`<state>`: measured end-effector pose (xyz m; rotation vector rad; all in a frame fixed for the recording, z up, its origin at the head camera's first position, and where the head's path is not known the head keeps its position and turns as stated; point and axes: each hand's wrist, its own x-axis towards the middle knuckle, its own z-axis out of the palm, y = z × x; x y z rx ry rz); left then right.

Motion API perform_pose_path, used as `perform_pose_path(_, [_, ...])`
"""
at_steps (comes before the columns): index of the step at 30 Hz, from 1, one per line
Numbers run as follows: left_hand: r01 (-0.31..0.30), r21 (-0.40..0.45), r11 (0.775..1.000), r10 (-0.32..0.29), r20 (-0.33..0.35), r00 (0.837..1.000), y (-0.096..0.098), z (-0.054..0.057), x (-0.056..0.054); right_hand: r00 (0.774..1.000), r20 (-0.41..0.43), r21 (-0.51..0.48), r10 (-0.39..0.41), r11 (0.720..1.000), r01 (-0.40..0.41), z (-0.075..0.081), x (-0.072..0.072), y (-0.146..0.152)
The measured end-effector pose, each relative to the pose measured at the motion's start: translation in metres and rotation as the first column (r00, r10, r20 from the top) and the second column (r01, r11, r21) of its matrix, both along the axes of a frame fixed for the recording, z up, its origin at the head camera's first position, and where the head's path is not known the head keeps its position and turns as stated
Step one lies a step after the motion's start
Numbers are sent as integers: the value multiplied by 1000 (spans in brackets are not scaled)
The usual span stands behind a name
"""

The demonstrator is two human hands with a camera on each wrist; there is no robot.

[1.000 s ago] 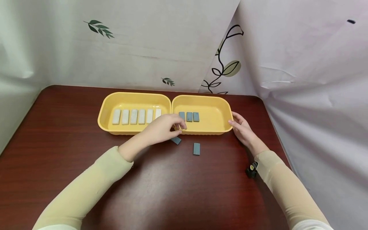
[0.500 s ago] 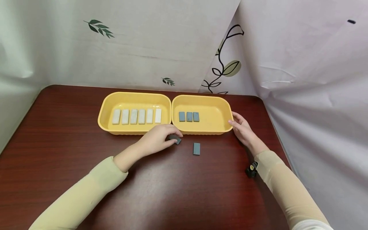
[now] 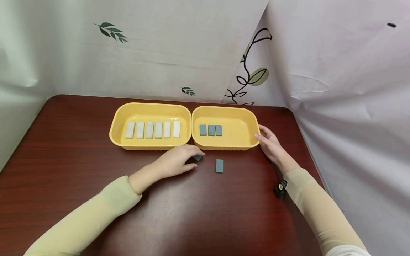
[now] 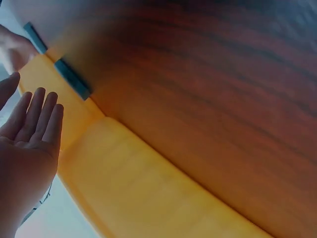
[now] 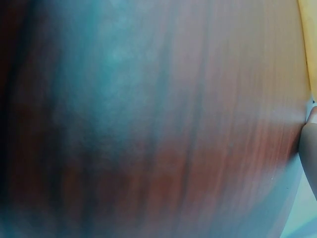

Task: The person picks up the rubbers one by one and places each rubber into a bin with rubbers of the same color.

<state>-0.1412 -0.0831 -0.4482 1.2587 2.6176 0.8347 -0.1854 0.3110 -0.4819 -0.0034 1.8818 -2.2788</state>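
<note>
My left hand (image 3: 176,160) hovers low over the table at the front of where two yellow trays meet. Its fingers are extended and the thumb is apart, with nothing held, as the left wrist view of the hand (image 4: 29,158) confirms. Under its fingertips lies a slanted grey-blue block (image 3: 198,157), partly covered. A second grey-blue block (image 3: 219,166) lies to its right on the table. At the right tray's (image 3: 238,143) right end, my right hand (image 3: 271,145) grips the rim, thumb on the edge and fingers outside. The right wrist view catches only a bit of that hand (image 5: 309,148).
Three grey-blue blocks (image 3: 211,130) line up inside the right tray. The left tray (image 3: 116,122) holds a row of several whitish blocks (image 3: 140,130). A small black object (image 3: 280,189) hangs at the right cuff. Curtains with leaf prints rise behind the table (image 3: 205,213).
My left hand has come out from over the right tray, back and down to the slanted block; its thumb has since moved away from the block. The right hand keeps its place.
</note>
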Motion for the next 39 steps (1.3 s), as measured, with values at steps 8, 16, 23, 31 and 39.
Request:
perform_pose_path(8, [32,-44,999,-33,-15,999,-2,-8,-3,1000,0,6,2,1000,-2,0,0,1])
perform_pose_path(16, [48,-56,997,-50,-31,998,-4,-11,-7,1000,2,1,7,1000,-7,0,0,0])
perform_pose_path(23, [58,-90,994,-64,-65,996,-2,-14,-7,1000,0,0,6,1000,-6,1,1,0])
perform_pose_path(31, [71,-102,992,-82,-116,990,0,-19,-7,1000,3,0,1,1000,-1,2,1,-1])
perform_pose_path(39, [73,-113,991,-90,-150,985,2,-23,-9,1000,17,11,-6,1000,5,3,2,-1])
